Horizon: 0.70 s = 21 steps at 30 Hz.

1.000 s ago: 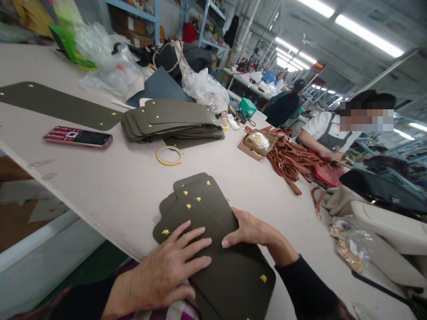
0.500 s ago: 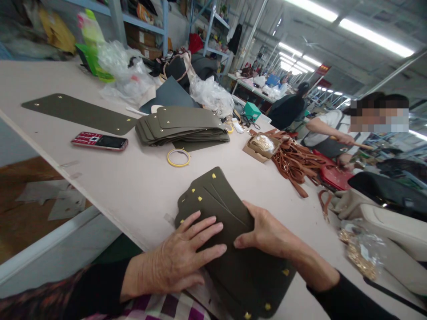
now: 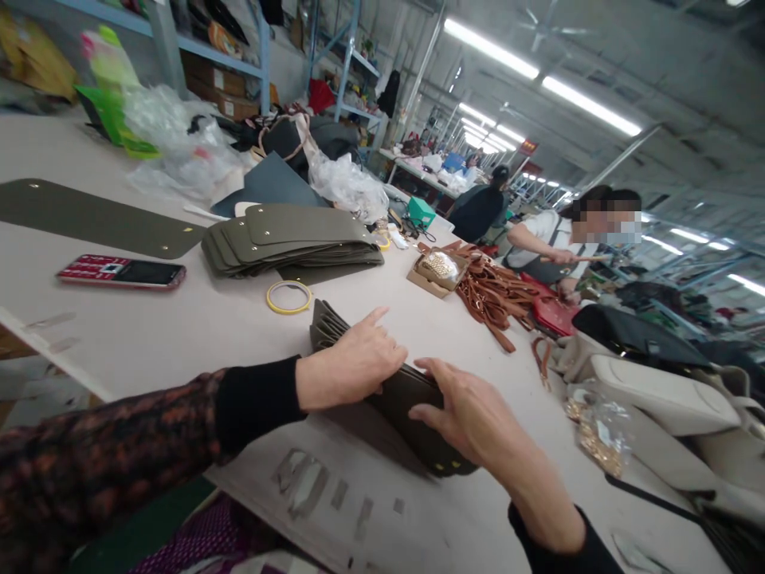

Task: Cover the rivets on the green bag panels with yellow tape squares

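Note:
A stack of dark olive leather-like panels (image 3: pixel 418 414) is tipped up on its long edge on the table, its layers fanned out at the far left end. My left hand (image 3: pixel 354 360) closes over the stack's upper edge near the middle, with one finger pointing away. My right hand (image 3: pixel 469 410) grips the nearer right end, thumb on one face and fingers over the top edge. Small yellow tabs show near that end's lower corner. Beyond my hands lies a pile of similar panels (image 3: pixel 299 231), with a yellow tape roll (image 3: pixel 288 296) in front of it.
A red phone (image 3: pixel 123 272) and a long olive panel (image 3: pixel 101 217) lie on the left. Brown straps (image 3: pixel 496 287) spill beside a small cardboard box (image 3: pixel 433 281). Pale bags (image 3: pixel 663 391) and a bag of gold-coloured hardware (image 3: pixel 601 438) occupy the right. A co-worker (image 3: pixel 547 247) handles a red item.
The stack has gone from lying slanted near my lap to standing on its edge farther onto the table. My left hand has moved from flat on its face to its top edge. The view has shifted right.

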### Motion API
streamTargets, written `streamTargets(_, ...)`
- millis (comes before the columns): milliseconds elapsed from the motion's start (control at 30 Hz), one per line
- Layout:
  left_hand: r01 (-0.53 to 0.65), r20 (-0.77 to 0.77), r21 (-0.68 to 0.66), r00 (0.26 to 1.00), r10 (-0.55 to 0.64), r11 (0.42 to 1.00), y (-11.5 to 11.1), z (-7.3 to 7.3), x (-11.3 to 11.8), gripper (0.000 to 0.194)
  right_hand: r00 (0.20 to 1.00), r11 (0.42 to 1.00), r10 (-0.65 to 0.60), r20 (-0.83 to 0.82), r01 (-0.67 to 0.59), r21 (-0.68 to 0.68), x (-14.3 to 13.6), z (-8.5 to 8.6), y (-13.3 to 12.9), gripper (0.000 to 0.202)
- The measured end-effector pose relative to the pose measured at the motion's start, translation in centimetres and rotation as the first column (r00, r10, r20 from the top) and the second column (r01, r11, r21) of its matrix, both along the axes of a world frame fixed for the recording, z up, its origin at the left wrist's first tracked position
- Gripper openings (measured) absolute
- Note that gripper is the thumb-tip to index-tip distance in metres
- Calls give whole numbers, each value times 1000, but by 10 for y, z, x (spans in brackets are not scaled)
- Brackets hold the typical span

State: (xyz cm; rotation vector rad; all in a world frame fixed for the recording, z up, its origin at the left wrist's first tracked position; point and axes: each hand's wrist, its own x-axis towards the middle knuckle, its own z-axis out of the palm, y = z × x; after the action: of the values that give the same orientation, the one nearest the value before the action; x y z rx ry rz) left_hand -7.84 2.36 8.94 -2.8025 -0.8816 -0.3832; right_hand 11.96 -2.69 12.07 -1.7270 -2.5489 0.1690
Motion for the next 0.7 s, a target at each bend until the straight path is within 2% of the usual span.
streamTargets(67,-10,-20,-55,1000,8,998,6,-6,-1,38,975,992,-61,-215,83,93,31,-2,-11,54)
streamTargets(133,-21,-25,-95,1000,18,995,9,-7,-3,38,889,948,-189,-418,276,157,64,-18,-26,64)
streamTargets(200,-24,-33,-129,999,20,991,8,-5,-5,37,740,897,-323,-590,438,58,88,-46,-44,81)
streamTargets(267,-10,-38,-141,999,5,990,7,-4,-6,40,574,863,-410,-709,496,-98,98,-79,-62,92)
streamTargets(333,4,-39,-138,999,-10,990,5,-4,-6,48,460,831,-462,-758,523,-190,92,-103,-76,89)
streamTargets(367,5,-39,-135,999,-11,991,5,-4,-6,53,439,822,-463,-770,538,-187,85,-109,-81,84)
streamTargets(433,7,-41,-140,999,-13,990,6,-5,-6,62,479,804,-428,-767,589,-81,70,-111,-88,69)
streamTargets(500,1,-45,-149,999,-8,989,9,-6,-7,67,606,782,-365,-707,612,120,58,-100,-93,52)
streamTargets(600,-15,-61,-151,998,6,988,13,-7,-6,65,779,753,-276,-563,540,377,47,-79,-99,29)
streamTargets(700,-10,-71,-154,997,-1,988,17,-8,-4,63,809,761,-227,-543,495,419,40,-67,-106,16)
